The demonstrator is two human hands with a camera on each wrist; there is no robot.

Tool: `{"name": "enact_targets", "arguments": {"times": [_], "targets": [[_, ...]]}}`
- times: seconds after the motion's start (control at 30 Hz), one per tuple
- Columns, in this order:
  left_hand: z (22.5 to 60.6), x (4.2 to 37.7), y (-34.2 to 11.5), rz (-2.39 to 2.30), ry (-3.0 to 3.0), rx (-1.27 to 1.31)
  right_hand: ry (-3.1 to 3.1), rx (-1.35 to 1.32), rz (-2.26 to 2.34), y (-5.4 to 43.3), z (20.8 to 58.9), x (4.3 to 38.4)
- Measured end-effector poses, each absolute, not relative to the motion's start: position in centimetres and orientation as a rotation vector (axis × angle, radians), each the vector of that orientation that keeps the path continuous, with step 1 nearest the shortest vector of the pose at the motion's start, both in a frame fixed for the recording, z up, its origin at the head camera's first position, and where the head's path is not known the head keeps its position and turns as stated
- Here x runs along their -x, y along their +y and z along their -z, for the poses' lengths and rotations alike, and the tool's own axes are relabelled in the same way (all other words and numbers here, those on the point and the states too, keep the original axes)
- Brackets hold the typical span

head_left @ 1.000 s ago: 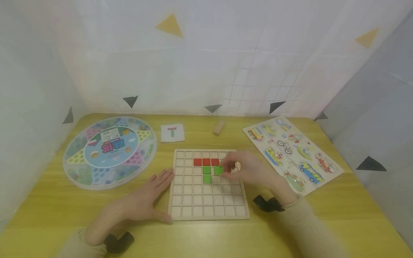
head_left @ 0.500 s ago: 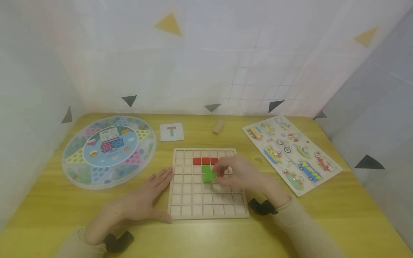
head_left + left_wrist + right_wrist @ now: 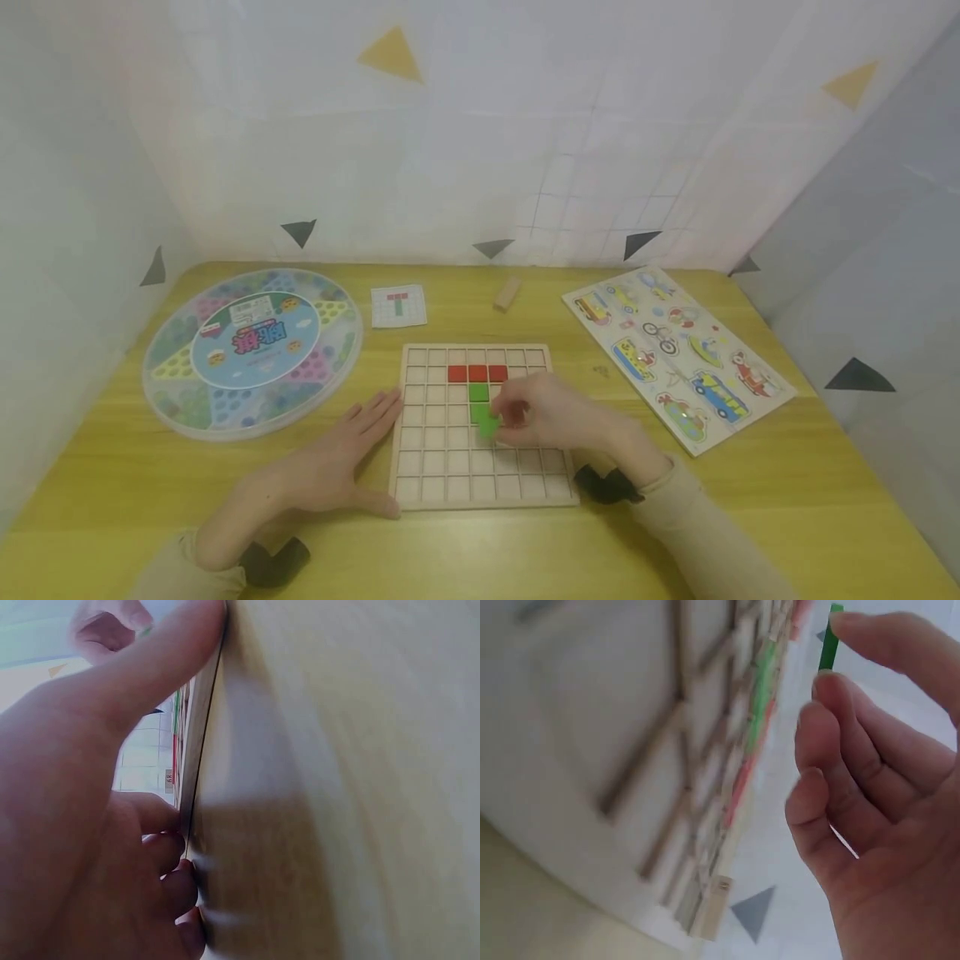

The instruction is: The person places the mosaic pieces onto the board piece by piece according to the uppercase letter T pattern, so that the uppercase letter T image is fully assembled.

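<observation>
A square wooden grid board (image 3: 435, 462) lies in the middle of the table. Three red tiles (image 3: 477, 373) fill a row of cells near its far side, and two green tiles (image 3: 478, 392) run down from the middle one. My right hand (image 3: 551, 412) pinches another green tile (image 3: 489, 427) between thumb and index finger, over the cell below that column. In the right wrist view this green tile (image 3: 830, 637) is held on edge, above the board's surface. My left hand (image 3: 330, 462) lies flat with fingers spread, thumb and fingertips along the board's left edge.
A small card (image 3: 398, 307) printed with a red and green T lies beyond the board, beside a wooden block (image 3: 507, 294). At the left is a round Chinese checkers box (image 3: 255, 350); at the right, a vehicle picture puzzle (image 3: 678, 354). Patterned walls enclose the table.
My right hand has carried its green tile left and toward me, from beside the upper green tile to just below the green column. The left hand has stayed put.
</observation>
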State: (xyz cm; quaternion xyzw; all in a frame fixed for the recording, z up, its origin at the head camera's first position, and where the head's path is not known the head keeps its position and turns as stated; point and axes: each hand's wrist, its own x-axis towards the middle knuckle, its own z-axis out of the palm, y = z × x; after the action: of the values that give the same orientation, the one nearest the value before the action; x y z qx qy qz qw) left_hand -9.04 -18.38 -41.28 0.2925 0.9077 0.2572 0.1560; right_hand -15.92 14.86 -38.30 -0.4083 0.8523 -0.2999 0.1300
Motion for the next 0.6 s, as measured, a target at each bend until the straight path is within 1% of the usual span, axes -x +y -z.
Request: {"name": "enact_targets", "arguments": {"times": [0.23,0.43,0.6], "targets": [[41.3,9.1,-18.4,-0.729,2.596,-0.833,2.504,1.217,0.903,14.5,37.6,15.4],[41.0,9.0,-18.4,-0.729,2.593,-0.824,2.519,1.102,0.877,13.7,38.4,15.4],[40.9,9.0,-18.3,-0.724,2.591,-0.823,2.513,1.056,0.839,13.6,38.9,15.4]]}}
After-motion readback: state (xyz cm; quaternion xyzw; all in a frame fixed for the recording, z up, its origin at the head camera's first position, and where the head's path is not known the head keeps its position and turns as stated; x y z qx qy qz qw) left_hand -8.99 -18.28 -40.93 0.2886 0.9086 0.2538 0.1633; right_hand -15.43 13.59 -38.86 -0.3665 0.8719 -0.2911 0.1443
